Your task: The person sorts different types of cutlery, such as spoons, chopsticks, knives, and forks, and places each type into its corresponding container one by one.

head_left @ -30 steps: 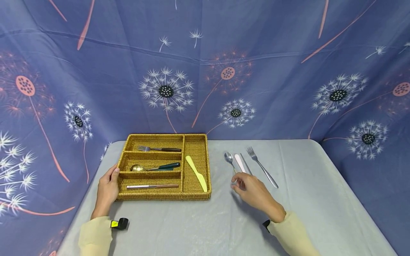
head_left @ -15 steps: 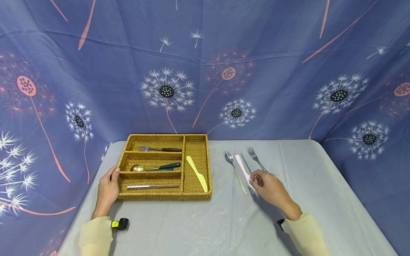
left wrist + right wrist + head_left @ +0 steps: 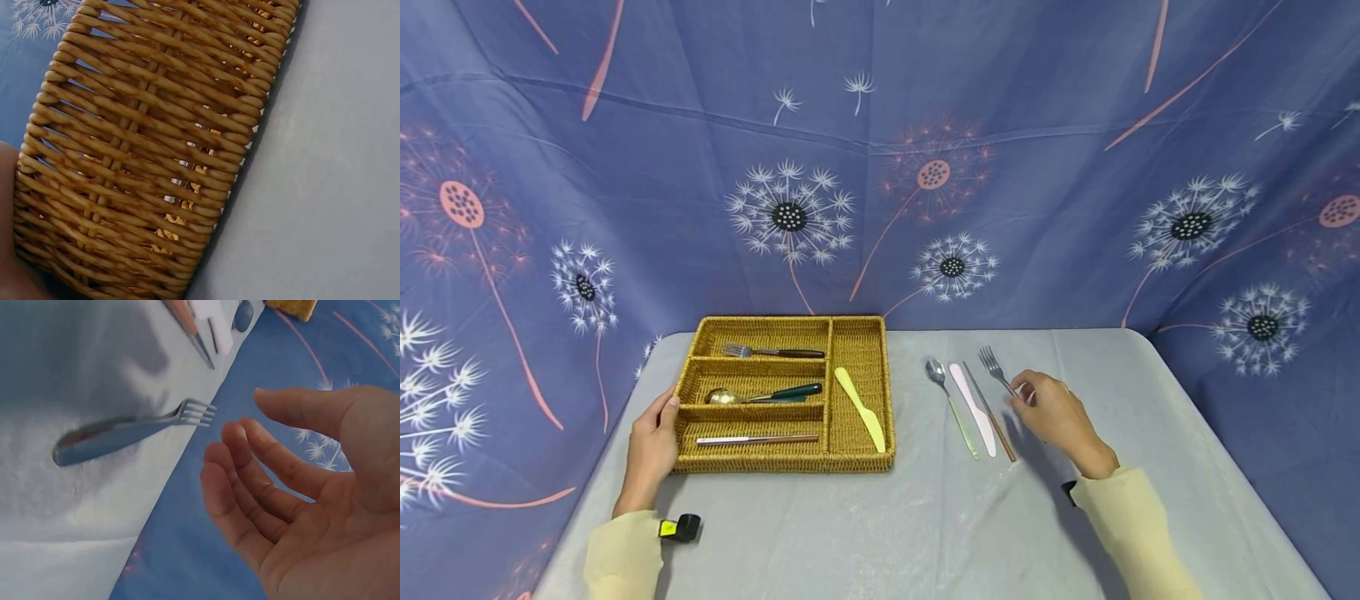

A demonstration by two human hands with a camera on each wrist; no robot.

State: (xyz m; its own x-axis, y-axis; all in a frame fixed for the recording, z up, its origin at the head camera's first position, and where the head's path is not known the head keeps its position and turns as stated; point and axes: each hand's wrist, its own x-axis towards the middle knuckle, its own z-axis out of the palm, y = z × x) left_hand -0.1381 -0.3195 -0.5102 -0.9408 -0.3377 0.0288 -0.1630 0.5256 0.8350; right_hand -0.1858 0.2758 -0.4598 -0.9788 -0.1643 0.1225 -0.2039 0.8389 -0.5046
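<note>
My left hand (image 3: pixel 652 446) holds the left rim of a woven wicker cutlery tray (image 3: pixel 859 460), its thumb over the edge. The tray's outer wall (image 3: pixel 144 137) fills much of the left wrist view. My right hand (image 3: pixel 1056 417) hovers over the handle of a metal fork (image 3: pixel 990 363), which lies on the table. In the right wrist view, its thumb and fingers (image 3: pixel 219 487) stand apart, with nothing between them and the fork (image 3: pixel 119 437) beyond. Left of this hand lie a chopstick-like stick with brown end (image 3: pixel 1000 435), a pink knife (image 3: pixel 972 407) and a green-handled spoon (image 3: pixel 955 412).
The tray's compartments hold a dark-handled fork (image 3: pixel 801 353), a gold spoon with green handle (image 3: pixel 796 390), chopsticks (image 3: pixel 760 438) and a yellow knife (image 3: pixel 859 408). A pale cloth covers the table (image 3: pixel 820 533). Behind hangs a blue dandelion-print curtain (image 3: pixel 1045 250).
My right hand has moved right, from over the spoon and pink knife to over the metal fork, uncovering the spoon, pink knife and brown-ended stick. My left hand and the tray stay put.
</note>
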